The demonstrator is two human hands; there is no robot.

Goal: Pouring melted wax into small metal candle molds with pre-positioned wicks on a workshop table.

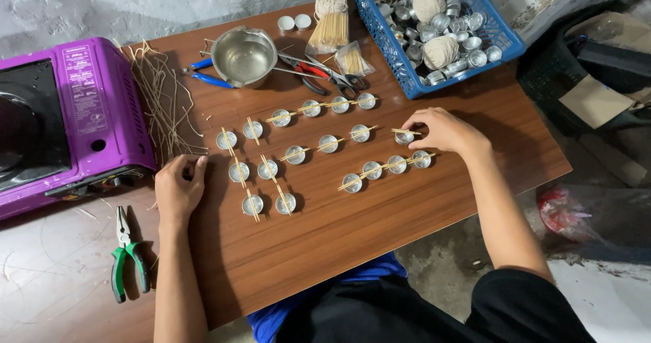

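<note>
Brown wood-grain surface (380,227). Purple stove (88,112), black top. Blue crate (505,34) of silver cups and cream string balls (441,51). Silver tealight cups (329,143), pale tan sticks (386,168). Green-handled pliers (127,261). Blue-handled pliers (207,78), red-handled cutters (313,71). Steel-grey bowl (244,56).

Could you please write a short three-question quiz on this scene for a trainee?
1. True or false: the right hand touches a small round metal cup with a thin wooden stick across it.
2. What lies nearest the left hand: A) green-handled pliers, B) the loose bundle of tan fibre strands, C) the blue plastic basket?
3. What stands on the brown wooden board between the blue-handled pliers and the red-handled scissors?

Key
1. True.
2. B; the strands end beside the fingers.
3. A round shiny metal bowl.
</note>
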